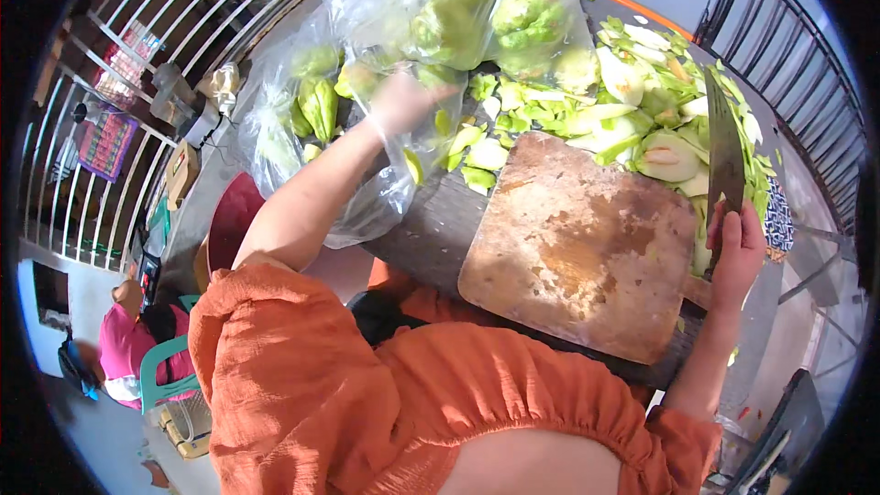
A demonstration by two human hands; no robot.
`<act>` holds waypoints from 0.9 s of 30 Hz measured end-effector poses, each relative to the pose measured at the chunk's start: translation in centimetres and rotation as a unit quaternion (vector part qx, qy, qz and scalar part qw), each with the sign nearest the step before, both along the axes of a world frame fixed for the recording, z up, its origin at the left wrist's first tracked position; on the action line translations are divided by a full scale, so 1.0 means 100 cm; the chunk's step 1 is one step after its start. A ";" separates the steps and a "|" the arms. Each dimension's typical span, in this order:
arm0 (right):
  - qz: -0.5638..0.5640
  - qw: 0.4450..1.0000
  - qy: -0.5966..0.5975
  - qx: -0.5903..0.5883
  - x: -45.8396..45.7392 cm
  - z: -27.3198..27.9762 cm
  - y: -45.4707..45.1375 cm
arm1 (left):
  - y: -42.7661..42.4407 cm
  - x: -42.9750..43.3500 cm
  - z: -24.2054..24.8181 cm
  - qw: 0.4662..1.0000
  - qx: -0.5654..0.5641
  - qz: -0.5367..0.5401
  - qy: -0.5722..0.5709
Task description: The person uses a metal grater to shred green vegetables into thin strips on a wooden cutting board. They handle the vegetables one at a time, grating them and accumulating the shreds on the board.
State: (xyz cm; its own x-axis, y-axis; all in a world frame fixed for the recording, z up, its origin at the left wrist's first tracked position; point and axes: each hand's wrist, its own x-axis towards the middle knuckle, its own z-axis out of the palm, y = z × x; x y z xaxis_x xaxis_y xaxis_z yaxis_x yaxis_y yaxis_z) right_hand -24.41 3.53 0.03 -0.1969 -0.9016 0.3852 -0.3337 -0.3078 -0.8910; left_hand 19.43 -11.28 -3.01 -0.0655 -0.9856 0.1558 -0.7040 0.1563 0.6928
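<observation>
Upright in my right hand (737,244) is a wide-bladed kitchen knife (725,144), at the right side of a worn wooden cutting board (584,240). My left hand (405,104) reaches into or behind a clear plastic bag (375,210). Blur and plastic hide its fingers, so I cannot tell whether it grips anything. Whole green chayotes (318,108) lie left of that hand, partly under plastic. Beyond it stands another clear bag of chayotes (454,20). Cut chayote pieces and peelings (619,117) are heaped behind the board.
A dark red basin (232,220) is left of the table. At lower left, a person in a pink top (130,330) sits on a green plastic chair (155,375). White metal bars (75,172) line the left; a black metal rack (790,62) stands at right.
</observation>
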 end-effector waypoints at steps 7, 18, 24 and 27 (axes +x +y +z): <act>-0.025 1.000 0.011 -0.013 -0.011 -0.002 0.000 | 0.052 0.043 0.046 0.993 0.103 -0.052 0.022; 0.062 0.995 0.072 -0.037 -0.038 -0.029 0.000 | 0.115 0.060 0.099 0.831 0.024 -0.053 0.553; 0.122 0.992 -0.040 0.012 0.042 0.030 -0.012 | 0.081 -0.066 0.096 0.625 0.178 -0.196 0.734; 0.134 0.990 -0.051 0.010 0.050 0.025 -0.017 | 0.075 -0.139 0.075 0.594 0.302 -0.198 0.719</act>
